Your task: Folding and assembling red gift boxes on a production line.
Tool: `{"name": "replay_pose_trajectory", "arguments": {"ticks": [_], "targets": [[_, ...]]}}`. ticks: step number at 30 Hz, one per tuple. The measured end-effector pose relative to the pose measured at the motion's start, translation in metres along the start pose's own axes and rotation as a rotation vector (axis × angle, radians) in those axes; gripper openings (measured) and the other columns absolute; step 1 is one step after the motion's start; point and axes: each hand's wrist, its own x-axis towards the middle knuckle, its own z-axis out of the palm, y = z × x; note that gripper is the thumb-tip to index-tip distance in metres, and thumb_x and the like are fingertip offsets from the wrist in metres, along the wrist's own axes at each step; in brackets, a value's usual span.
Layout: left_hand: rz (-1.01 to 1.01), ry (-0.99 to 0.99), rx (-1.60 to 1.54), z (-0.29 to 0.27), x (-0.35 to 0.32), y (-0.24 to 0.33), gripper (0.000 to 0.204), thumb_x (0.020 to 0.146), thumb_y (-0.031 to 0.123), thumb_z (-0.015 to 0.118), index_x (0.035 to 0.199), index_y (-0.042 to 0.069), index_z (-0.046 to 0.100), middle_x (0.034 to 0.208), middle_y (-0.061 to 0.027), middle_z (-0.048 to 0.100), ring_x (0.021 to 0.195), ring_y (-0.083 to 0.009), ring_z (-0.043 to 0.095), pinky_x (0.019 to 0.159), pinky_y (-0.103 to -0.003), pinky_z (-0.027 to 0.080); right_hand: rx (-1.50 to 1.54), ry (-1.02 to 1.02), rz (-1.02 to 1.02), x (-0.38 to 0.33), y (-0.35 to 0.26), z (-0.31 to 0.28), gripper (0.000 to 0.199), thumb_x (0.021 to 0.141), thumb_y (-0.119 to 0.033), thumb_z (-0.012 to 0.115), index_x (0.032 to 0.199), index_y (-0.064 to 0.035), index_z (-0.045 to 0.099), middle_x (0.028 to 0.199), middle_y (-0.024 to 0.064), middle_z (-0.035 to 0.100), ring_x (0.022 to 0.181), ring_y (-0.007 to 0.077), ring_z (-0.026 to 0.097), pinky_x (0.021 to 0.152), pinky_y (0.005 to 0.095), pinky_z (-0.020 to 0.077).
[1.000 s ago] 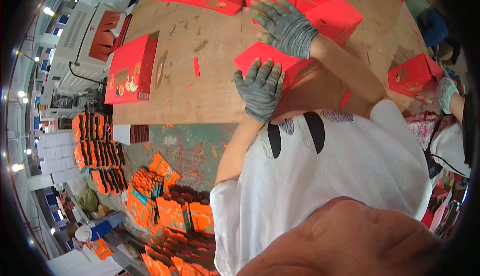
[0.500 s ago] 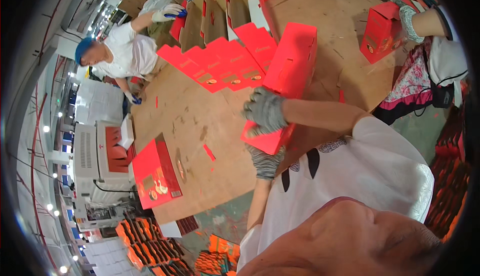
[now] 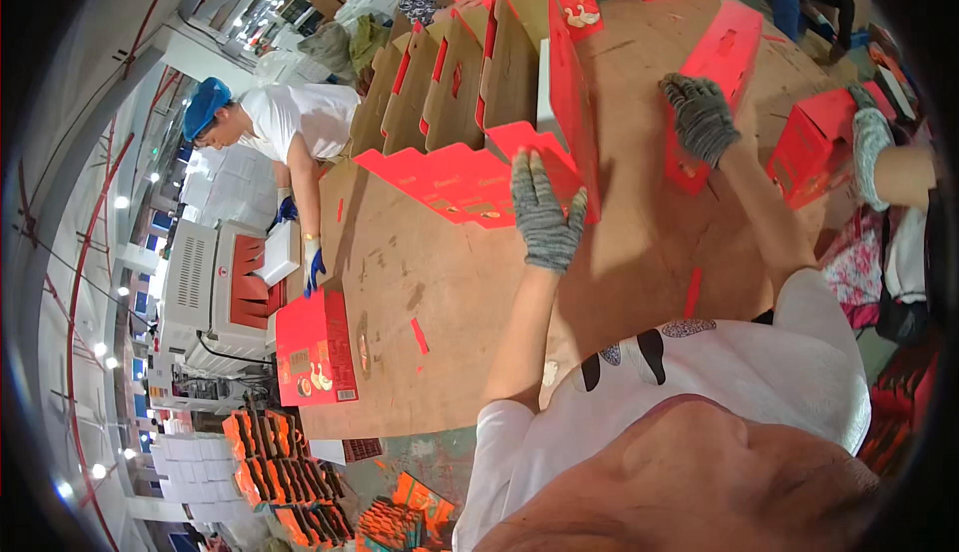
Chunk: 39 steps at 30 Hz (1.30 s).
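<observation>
My left hand (image 3: 547,214), in a grey knit glove, has its fingers stretched out against the near end of a row of open-topped red cardboard boxes (image 3: 430,178). Brown inner flaps stand up along that row. To the right, my right hand (image 3: 699,117), gloved the same way, lies around the side of a closed red gift box (image 3: 727,50) on the table. Its fingers bend over the box's edge, and part of the box is hidden beneath the hand.
Across the wooden table (image 3: 470,312), a co-worker (image 3: 290,127) in a blue cap reaches toward a red printed box (image 3: 318,347). A white machine (image 3: 205,282) stands behind it. Another person's gloved hand (image 3: 871,157) touches a red box (image 3: 814,142) at right. Orange stacks (image 3: 280,462) lie below.
The closed box has moved right and away with my right hand. My left hand has left it and reached up to the open row. The co-worker's arm has come down toward the printed box.
</observation>
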Motion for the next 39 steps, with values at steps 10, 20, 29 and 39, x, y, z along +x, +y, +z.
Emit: {"name": "replay_pose_trajectory", "arguments": {"ticks": [10,20,29,39], "targets": [[-0.336,-0.5,0.45,0.07,0.063,-0.027,0.052,0.087,0.049,0.043,0.102,0.002,0.059,0.099,-0.0176,0.062,0.096,-0.0306,0.056,0.09,-0.043,0.038,0.704,-0.057,-0.076,-0.049,-0.035,0.069,0.028,0.075,-0.018,0.06,0.101,-0.0075,0.061,0.099,0.0141,0.062,0.091,0.032,0.059,0.079,0.0404,0.0478],[-0.061,-0.394,0.19,-0.063,-0.066,-0.008,0.026,0.084,0.028,0.058,0.098,0.008,0.065,0.1,-0.0107,0.064,0.092,-0.0287,0.059,0.086,-0.042,0.041,1.255,-0.096,0.365,-0.096,-0.023,0.109,0.039,0.078,-0.019,0.067,0.114,-0.0079,0.057,0.108,0.0097,0.06,0.098,0.0231,0.058,0.085,0.0366,0.0457],[-1.109,-0.04,-1.01,-0.257,-0.179,-0.007,0.028,0.08,0.021,0.067,0.103,0.007,0.062,0.105,-0.0106,0.064,0.103,-0.025,0.058,0.101,-0.045,0.035,1.837,-0.018,0.04,-0.087,-0.068,-0.036,0.065,0.075,-0.022,0.075,0.13,-0.0054,0.046,0.13,0.0074,0.047,0.124,0.0182,0.038,0.103,0.0355,0.0291],[-0.85,-0.253,-0.483,-0.299,-0.232,-0.06,0.06,0.083,0.043,0.063,0.122,0.0,0.05,0.125,-0.0136,0.05,0.116,-0.0242,0.047,0.099,-0.037,0.033,1.727,-0.684,0.17,-0.118,-0.093,-0.016,0.049,0.08,-0.032,0.071,0.12,-0.0076,0.054,0.113,0.0034,0.059,0.107,0.0139,0.052,0.094,0.0337,0.0418]]}}
